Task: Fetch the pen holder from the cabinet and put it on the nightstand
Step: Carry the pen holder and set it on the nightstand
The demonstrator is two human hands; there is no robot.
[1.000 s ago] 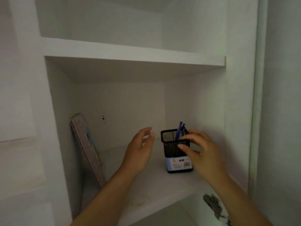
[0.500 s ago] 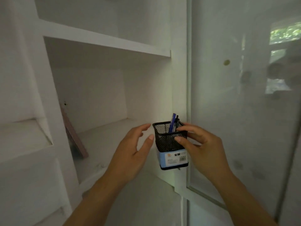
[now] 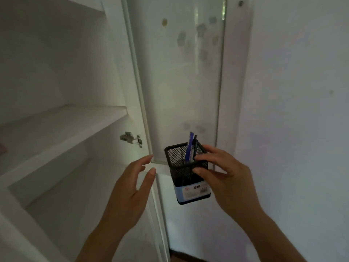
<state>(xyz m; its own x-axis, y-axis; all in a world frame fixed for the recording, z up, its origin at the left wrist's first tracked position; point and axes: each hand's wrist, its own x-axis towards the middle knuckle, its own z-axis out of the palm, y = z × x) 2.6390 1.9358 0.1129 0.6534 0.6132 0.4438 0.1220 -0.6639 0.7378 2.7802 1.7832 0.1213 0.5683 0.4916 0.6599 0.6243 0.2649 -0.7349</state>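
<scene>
Two bare hands are shown before an open white cabinet (image 3: 62,118). A black mesh pen holder (image 3: 186,173), with pens (image 3: 190,148) upright inside, is pinched by the right hand (image 3: 226,178), thumb and fingers closed on its side, clear of the shelves and in front of the glass door (image 3: 181,76). The left hand (image 3: 132,186) is spread open, holding nothing. The fetch looks done; carrying to the nightstand is called for next. No nightstand is in view, and the label is unreadable.

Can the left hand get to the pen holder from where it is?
Probably yes. The left hand is open just left of the pen holder, which the right hand holds in the air; nothing lies in the gap, and the holder's left side is bare.
</scene>
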